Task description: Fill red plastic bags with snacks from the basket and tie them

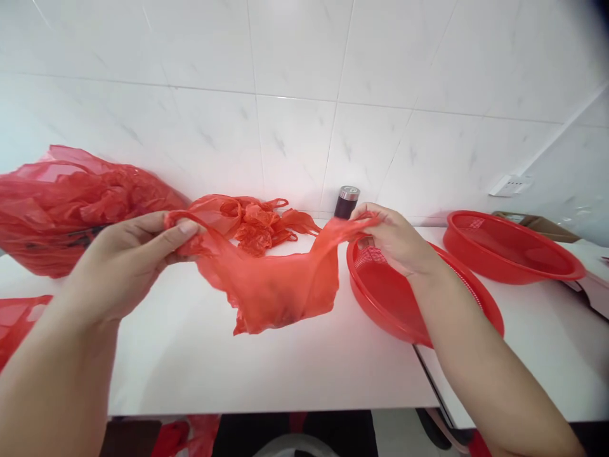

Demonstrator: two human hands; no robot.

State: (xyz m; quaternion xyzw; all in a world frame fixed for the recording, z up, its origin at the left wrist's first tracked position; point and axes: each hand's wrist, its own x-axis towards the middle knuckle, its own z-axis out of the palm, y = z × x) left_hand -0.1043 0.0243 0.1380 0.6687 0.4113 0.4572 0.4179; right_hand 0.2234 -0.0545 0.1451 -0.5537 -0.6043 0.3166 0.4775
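Note:
A thin red plastic bag (280,285) is stretched between my two hands above the white table. My left hand (137,254) pinches one of its handles between thumb and fingers. The other handle is gripped by my right hand (387,238), a little above a red basket (380,317) with a perforated inner wall. The bag's body hangs in the middle, its lower edge wrinkled. Behind it lies a loose heap of crumpled red plastic bags (259,225).
A big stuffed red bag (85,203) stands at the back left. A dark cylinder with a silver top (346,202) is near the tiled wall. At the right are a second red basket (514,247) and a wall socket (510,185). The white table's front edge (276,409) runs below.

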